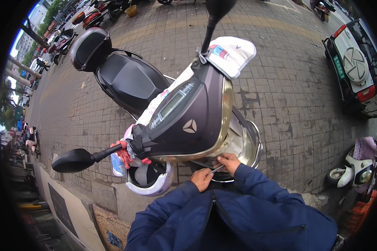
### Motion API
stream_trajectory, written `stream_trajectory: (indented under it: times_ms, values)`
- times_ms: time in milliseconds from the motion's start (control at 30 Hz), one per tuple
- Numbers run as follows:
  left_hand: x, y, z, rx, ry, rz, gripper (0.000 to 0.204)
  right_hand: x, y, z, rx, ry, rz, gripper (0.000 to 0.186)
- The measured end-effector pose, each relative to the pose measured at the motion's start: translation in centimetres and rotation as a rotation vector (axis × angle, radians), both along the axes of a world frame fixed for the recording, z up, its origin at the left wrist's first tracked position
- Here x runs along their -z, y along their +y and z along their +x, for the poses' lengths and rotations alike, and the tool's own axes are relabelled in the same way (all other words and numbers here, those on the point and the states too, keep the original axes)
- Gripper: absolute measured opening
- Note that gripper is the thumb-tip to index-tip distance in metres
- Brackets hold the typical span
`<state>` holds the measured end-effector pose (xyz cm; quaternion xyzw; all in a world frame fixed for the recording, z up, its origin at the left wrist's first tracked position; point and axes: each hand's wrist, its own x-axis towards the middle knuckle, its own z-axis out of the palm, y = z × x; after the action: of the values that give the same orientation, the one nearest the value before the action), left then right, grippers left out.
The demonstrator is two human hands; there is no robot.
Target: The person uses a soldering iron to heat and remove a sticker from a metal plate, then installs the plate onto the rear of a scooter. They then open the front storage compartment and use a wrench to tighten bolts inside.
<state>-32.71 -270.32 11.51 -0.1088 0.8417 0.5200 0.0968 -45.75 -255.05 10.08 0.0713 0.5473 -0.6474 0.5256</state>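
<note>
In front of me stands an electric scooter with a dark front panel [197, 121] edged in gold. Both my hands are low at its front, below the panel's lower edge. A slim silvery metal rod [216, 169], perhaps a screwdriver shaft, runs between them. My left hand [201, 179] is closed around its lower left end. My right hand [229, 163] has thumb and fingers pinched together at its other end, against the pale front part [238, 144] of the scooter. The rod's tips are hidden by my fingers.
A white helmet [150, 184] hangs under the left handlebar, near my left forearm. Mirrors [73, 160] and a white hand cover [233, 55] stick out at the sides. The black seat [132, 79] lies behind the panel. A white car [356, 67] and another scooter [356, 169] stand at right.
</note>
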Motion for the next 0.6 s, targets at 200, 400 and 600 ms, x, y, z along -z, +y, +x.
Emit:
stream_trajectory:
  times_ms: [200, 400, 600]
  values:
    - [-1.3, 7.1, -5.2, 0.080, -0.145, 0.044, 0.021, 0.5, 8.0, -1.0, 0.386, -0.145, -0.248, 0.029]
    - [-1.0, 11.0, -8.3, 0.302, -0.279, 0.030, 0.028, 2.3, 12.4, 0.2, 0.672, -0.171, -0.262, 0.018]
    - [2.9, 4.8, -15.0, 0.071, 0.071, -0.625, 0.019, 4.3, 17.5, 1.7, 0.834, -0.121, -0.029, 0.014]
